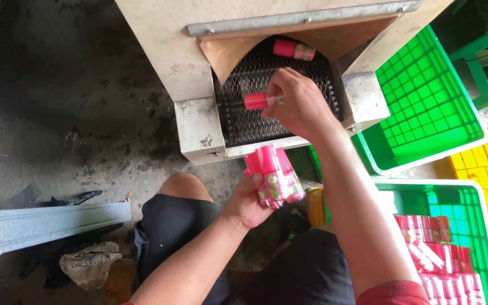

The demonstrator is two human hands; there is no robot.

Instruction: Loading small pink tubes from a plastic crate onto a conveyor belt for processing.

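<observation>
My right hand [296, 104] pinches one small pink bottle [260, 100] by its end, holding it level over the wire mesh conveyor [244, 121] at the mouth of a beige metal machine [170, 51]. My left hand [249, 200] grips a bundle of several pink bottles [273, 175] upright, just below the conveyor's front lip. Another pink bottle [293, 49] lies on the mesh further inside the tunnel, under a brown flap [227, 53].
A green crate [464, 195] at the lower right holds several rows of pink bottles [439, 254]. An empty green crate [425, 96] leans at the right, with a yellow crate [481, 175] beside it. Crumpled rag [88, 264] and a grey metal beam [46, 226] lie on the concrete floor at left.
</observation>
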